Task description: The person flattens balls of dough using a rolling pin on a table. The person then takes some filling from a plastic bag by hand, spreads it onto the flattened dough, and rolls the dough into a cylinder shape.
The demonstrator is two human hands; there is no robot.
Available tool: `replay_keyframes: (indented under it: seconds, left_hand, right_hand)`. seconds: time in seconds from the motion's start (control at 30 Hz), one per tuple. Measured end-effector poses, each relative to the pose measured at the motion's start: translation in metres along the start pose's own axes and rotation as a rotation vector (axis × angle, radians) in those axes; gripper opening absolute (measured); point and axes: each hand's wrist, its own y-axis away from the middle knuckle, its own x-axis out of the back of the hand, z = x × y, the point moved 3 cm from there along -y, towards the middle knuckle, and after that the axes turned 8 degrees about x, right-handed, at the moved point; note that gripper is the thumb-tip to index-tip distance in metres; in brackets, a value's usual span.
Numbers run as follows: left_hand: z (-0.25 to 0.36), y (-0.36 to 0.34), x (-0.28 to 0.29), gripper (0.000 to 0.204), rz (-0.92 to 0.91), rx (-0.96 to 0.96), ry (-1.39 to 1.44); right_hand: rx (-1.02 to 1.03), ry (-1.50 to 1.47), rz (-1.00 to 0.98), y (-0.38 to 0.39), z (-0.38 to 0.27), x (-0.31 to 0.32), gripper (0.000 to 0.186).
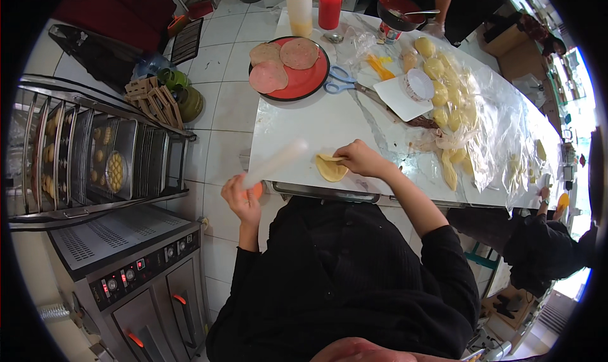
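My left hand [240, 197] is wrapped round the orange handle of a white rolling pin [277, 162], which is raised at a slant over the table's near left edge and slightly blurred. With its fingers pinched, my right hand [362, 158] grips the upper edge of a small flat piece of dough [332, 170] near the table's front edge. The dough is pale yellow and partly folded at that edge. Beyond it, a round red plate [303, 82] holds 3 slices of pink deli meat [299, 53]. Blue-handled scissors [342, 79] lie beside the plate.
Several dough balls [433, 69] sit under clear plastic [500, 134] on the right of the white table [285, 124]. A white bottle [299, 7], a red bottle [330, 4] and a dark bowl [400, 10] stand at the back. Tray rack [120, 159] and oven [126, 260] are left. Other people work nearby.
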Motion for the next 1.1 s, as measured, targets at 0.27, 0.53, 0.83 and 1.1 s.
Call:
replay_keyframes:
  seconds: [0.27,0.53,0.83,1.1]
  left_hand:
    - [-0.012,-0.007,-0.001,0.036,0.212,0.504,0.403]
    - [-0.006,-0.01,-0.013,0.04,0.187,0.602,0.616]
    - [0.02,-0.025,-0.05,0.032,-0.044,0.423,0.422]
    - [0.06,-0.031,-0.119,0.043,-0.598,-0.241,0.109]
  right_hand:
    - [0.088,-0.283,-0.203,0.0,-0.026,0.067,0.022]
    - [0.111,0.153,0.256,0.01,-0.066,0.081,0.023]
    - [0.018,0.426,0.122,0.043,-0.013,-0.078,0.083]
    - [0.046,0.453,0.599,0.041,0.019,-0.012,0.06]
